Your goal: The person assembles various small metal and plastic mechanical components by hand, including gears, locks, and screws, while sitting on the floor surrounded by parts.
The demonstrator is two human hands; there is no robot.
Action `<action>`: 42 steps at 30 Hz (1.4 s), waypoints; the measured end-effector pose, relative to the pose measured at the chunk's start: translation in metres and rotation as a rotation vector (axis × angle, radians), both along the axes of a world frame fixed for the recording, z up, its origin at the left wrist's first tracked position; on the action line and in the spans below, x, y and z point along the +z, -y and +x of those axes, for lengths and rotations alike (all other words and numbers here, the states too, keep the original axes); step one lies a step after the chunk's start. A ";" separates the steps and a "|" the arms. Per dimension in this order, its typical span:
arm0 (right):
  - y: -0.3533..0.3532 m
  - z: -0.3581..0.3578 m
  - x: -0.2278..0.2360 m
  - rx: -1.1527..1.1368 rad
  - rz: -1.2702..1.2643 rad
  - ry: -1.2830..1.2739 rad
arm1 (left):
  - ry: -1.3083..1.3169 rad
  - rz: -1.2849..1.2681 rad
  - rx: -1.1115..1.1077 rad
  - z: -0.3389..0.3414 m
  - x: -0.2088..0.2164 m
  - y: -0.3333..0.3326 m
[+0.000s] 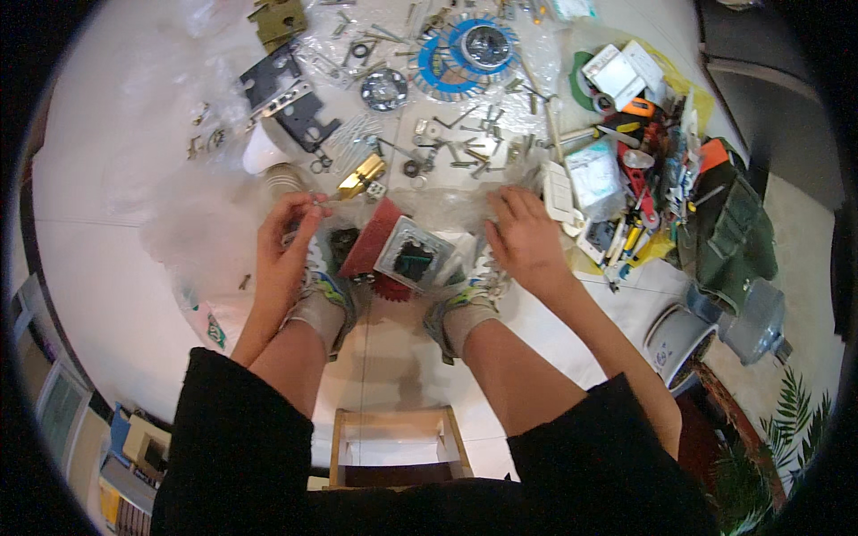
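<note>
A crumpled clear plastic bag stretches across the floor between my two hands, just in front of my shoes. My left hand is closed, thumb and forefinger pinching what looks like its left edge. Over its right end, my right hand bends its fingers onto the plastic; the fingertips are partly lost in it. Between my shoes stand a red plate-like piece and a grey square frame with a dark middle. A red toothed disc shows beneath them. A brass-coloured lock cylinder lies beyond the bag, nearer my left hand.
Beyond lie loose screws and bolts, blue toothed discs, a black metal plate and a white cone-shaped piece. Piled tools and a green bag are right, with a pot nearby. A wooden stool stands below me.
</note>
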State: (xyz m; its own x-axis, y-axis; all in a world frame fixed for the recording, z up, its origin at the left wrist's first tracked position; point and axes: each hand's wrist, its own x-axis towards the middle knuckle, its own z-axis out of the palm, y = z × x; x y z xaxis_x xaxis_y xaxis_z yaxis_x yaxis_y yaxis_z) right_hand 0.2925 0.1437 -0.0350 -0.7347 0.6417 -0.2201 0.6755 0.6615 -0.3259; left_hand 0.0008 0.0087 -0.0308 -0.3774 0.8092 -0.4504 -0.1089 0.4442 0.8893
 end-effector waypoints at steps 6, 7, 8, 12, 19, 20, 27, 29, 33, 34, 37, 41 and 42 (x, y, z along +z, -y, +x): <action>-0.002 0.001 -0.002 0.032 -0.035 0.001 | 0.003 -0.008 -0.006 0.001 -0.001 -0.001; -0.002 0.002 -0.003 0.033 -0.002 -0.023 | 0.014 -0.010 -0.008 0.001 -0.001 -0.001; -0.002 0.002 -0.003 0.036 0.003 -0.021 | 0.026 -0.012 -0.012 0.001 -0.001 -0.002; -0.005 0.001 -0.005 0.030 -0.020 -0.111 | 0.020 -0.025 0.007 -0.002 0.002 -0.004; -0.017 0.003 -0.005 0.037 -0.147 -0.181 | 0.015 -0.039 -0.002 -0.005 0.001 -0.001; -0.021 0.005 -0.005 0.041 -0.139 -0.177 | 0.008 -0.039 -0.003 -0.005 0.001 -0.001; -0.048 -0.001 0.004 -0.149 -0.325 -0.248 | -0.047 -0.101 -0.014 -0.006 -0.004 0.000; -0.061 -0.001 -0.002 -0.179 -0.307 -0.302 | -0.046 -0.060 -0.049 -0.005 -0.003 -0.001; -0.097 0.001 -0.030 -0.417 -0.336 -0.483 | -0.117 -0.032 -0.084 -0.001 -0.002 -0.008; -0.107 0.003 -0.035 -0.501 -0.372 -0.450 | -0.104 -0.032 -0.102 0.000 -0.005 -0.011; -0.122 -0.003 -0.044 -0.695 -0.474 -0.355 | -0.076 -0.044 -0.125 -0.001 -0.005 -0.020; -0.136 -0.010 -0.056 -0.604 -0.230 -0.182 | -0.011 -0.082 -0.104 -0.003 -0.012 -0.035; -0.137 -0.009 -0.062 -0.598 -0.194 -0.221 | -0.041 -0.048 -0.124 -0.003 -0.021 -0.038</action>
State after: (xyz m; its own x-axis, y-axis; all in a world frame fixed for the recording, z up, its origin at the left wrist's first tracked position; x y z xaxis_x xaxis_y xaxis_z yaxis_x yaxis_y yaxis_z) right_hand 0.2838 0.2810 -0.0974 -0.3050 0.9169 -0.2575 0.8116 0.1088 -0.5741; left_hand -0.0020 0.0466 -0.0517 -0.2951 0.8284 -0.4761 -0.0144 0.4944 0.8691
